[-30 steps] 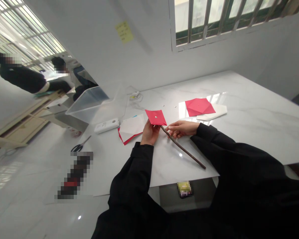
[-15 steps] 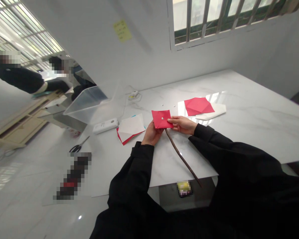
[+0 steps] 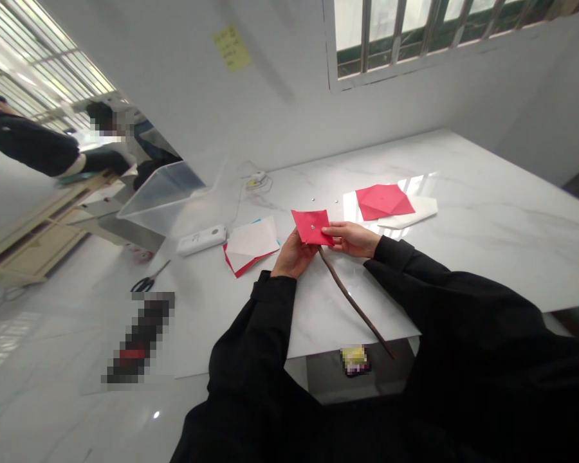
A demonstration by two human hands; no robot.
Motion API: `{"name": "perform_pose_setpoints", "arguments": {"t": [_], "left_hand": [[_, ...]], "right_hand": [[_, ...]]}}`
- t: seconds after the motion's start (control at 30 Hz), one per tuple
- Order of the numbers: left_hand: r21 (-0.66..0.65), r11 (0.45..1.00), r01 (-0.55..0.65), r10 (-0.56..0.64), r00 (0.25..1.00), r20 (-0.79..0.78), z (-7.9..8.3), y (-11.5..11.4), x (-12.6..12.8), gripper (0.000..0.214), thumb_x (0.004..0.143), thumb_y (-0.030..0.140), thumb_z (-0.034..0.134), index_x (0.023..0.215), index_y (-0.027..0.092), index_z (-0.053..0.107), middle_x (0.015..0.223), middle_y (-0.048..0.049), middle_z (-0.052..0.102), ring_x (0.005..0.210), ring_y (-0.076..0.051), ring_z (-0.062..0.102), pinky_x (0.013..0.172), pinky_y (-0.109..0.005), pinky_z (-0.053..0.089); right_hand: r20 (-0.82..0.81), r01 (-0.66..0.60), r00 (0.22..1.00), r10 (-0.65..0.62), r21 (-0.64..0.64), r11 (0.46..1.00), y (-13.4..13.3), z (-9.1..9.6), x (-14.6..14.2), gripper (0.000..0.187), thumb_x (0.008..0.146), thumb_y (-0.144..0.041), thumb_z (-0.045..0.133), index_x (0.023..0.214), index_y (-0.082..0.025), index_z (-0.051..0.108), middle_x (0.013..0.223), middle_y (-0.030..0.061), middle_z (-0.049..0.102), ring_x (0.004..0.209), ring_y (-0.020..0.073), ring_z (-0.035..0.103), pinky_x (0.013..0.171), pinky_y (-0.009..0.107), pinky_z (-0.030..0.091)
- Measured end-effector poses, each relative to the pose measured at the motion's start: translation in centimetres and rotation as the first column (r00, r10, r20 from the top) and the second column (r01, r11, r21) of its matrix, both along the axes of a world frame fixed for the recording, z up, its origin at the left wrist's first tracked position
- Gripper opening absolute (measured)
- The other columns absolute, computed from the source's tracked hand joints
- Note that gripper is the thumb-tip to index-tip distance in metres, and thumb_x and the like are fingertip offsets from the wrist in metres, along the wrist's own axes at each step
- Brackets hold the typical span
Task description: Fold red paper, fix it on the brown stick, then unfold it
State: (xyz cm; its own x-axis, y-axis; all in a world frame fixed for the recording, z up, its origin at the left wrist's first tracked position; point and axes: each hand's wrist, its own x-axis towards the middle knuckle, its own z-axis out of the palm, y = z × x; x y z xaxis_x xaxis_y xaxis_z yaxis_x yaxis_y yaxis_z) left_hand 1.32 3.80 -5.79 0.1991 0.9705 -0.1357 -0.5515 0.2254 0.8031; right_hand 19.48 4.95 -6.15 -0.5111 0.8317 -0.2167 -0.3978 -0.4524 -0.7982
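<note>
Both my hands meet at a square of red paper (image 3: 309, 226) with a small metal pin (image 3: 312, 227) through its middle. My left hand (image 3: 294, 255) grips the paper's lower edge from below. My right hand (image 3: 351, 239) presses its fingertips against the paper's right corner. A thin brown stick (image 3: 356, 304) runs from under the paper down to the right, its upper end hidden behind the paper and my fingers. Its lower end reaches past the table's front edge in this view.
On the white marble table (image 3: 463, 257) lie a red folded sheet (image 3: 383, 201), a white sheet (image 3: 415, 211), a red-and-white paper stack (image 3: 251, 244), a white power strip (image 3: 201, 240) and a clear plastic box (image 3: 166, 199). Scissors (image 3: 147, 281) lie lower left. Two people (image 3: 29, 145) stand far left.
The red paper has turned and shifted right, and my right hand has moved onto it. The stick now points more steeply downward than it did a second ago.
</note>
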Motion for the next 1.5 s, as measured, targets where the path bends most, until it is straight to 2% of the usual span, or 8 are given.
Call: {"name": "perform_pose_setpoints", "arguments": {"t": [0.3, 0.43, 0.57, 0.7, 0.87, 1.17, 1.33, 1.5], "left_hand": [[-0.025, 0.999, -0.042, 0.042, 0.999, 0.003, 0.1, 0.2, 0.2, 0.029, 0.088, 0.026, 0.072, 0.115, 0.017, 0.072, 0.096, -0.0065, 0.077, 0.086, -0.020, 0.072, 0.083, -0.030, 0.056], [0.045, 0.996, -0.076, 0.077, 0.997, -0.030, -0.3, 0.7, 0.1, 0.029, 0.080, 0.022, 0.078, 0.108, 0.018, 0.072, 0.092, -0.0046, 0.076, 0.080, -0.017, 0.070, 0.078, -0.027, 0.055], [0.102, 0.975, -0.199, 0.210, 0.971, -0.113, -1.0, 1.4, -0.4, 0.030, 0.072, 0.017, 0.085, 0.098, 0.017, 0.071, 0.088, -0.0031, 0.074, 0.077, -0.012, 0.068, 0.083, -0.025, 0.055], [0.145, 0.947, -0.286, 0.311, 0.932, -0.187, -1.2, 1.7, -0.8, 0.028, 0.074, 0.013, 0.080, 0.101, 0.018, 0.073, 0.112, -0.0079, 0.073, 0.093, -0.014, 0.070, 0.091, -0.029, 0.055], [0.236, 0.901, -0.364, 0.416, 0.881, -0.226, -0.7, 1.5, -0.9, 0.021, 0.081, 0.020, 0.075, 0.102, 0.020, 0.075, 0.120, -0.0078, 0.071, 0.096, -0.013, 0.069, 0.092, -0.027, 0.053], [0.234, 0.964, -0.127, 0.175, 0.965, -0.196, -0.3, 0.6, 0.2, 0.048, 0.067, 0.032, 0.091, 0.109, 0.017, 0.073, 0.109, -0.0086, 0.077, 0.103, -0.022, 0.072, 0.096, -0.034, 0.054], [0.228, 0.963, -0.140, 0.187, 0.962, -0.199, -0.5, 0.6, 0.3, 0.047, 0.064, 0.026, 0.092, 0.106, 0.016, 0.074, 0.104, -0.0084, 0.079, 0.100, -0.024, 0.074, 0.098, -0.036, 0.054], [0.202, 0.966, -0.163, 0.203, 0.960, -0.194, -0.5, 0.6, 0.2, 0.051, 0.062, 0.024, 0.091, 0.109, 0.017, 0.072, 0.099, -0.0074, 0.079, 0.098, -0.025, 0.074, 0.095, -0.037, 0.055]], "right_hand": [[0.020, -0.008, 1.000, 0.009, -0.020, 1.000, -0.2, 0.3, -0.1, 0.016, 0.086, -0.018, 0.077, 0.100, -0.018, 0.072, 0.100, 0.0066, 0.075, 0.078, 0.0110, 0.068, 0.068, 0.019, 0.058], [0.015, 0.013, 1.000, -0.013, -0.021, 1.000, -0.1, 0.3, -0.2, 0.017, 0.084, -0.018, 0.078, 0.099, -0.017, 0.071, 0.100, 0.0065, 0.074, 0.079, 0.0113, 0.068, 0.068, 0.020, 0.057], [0.077, 0.177, 0.981, -0.179, 0.036, 0.984, 0.5, 0.3, 0.2, 0.020, 0.079, -0.024, 0.082, 0.094, -0.019, 0.069, 0.093, 0.0034, 0.072, 0.076, 0.0110, 0.064, 0.065, 0.021, 0.053], [0.193, 0.353, 0.901, -0.389, 0.198, 0.915, 1.3, 0.2, 1.0, 0.027, 0.075, -0.035, 0.083, 0.090, -0.020, 0.067, 0.087, 0.0008, 0.068, 0.076, 0.0110, 0.060, 0.066, 0.022, 0.049], [0.226, 0.393, 0.852, -0.473, 0.321, 0.861, 1.8, -0.3, 1.4, 0.034, 0.072, -0.044, 0.082, 0.088, -0.019, 0.066, 0.085, 0.0006, 0.067, 0.075, 0.0121, 0.059, 0.062, 0.022, 0.045], [0.259, 0.231, 0.892, -0.371, 0.443, 0.866, 1.4, -0.2, 0.9, 0.042, 0.072, -0.048, 0.084, 0.099, -0.019, 0.070, 0.088, 0.0047, 0.075, 0.076, 0.0168, 0.066, 0.065, 0.027, 0.050], [0.210, 0.216, 0.916, -0.342, 0.460, 0.861, 1.4, -0.4, 0.6, 0.040, 0.070, -0.045, 0.086, 0.095, -0.020, 0.070, 0.093, 0.0062, 0.077, 0.084, 0.0196, 0.071, 0.077, 0.032, 0.057], [0.220, 0.194, 0.919, -0.327, 0.469, 0.862, 1.3, -0.7, 0.5, 0.040, 0.072, -0.047, 0.085, 0.096, -0.020, 0.068, 0.092, 0.0064, 0.077, 0.085, 0.0203, 0.072, 0.077, 0.032, 0.057]]}}
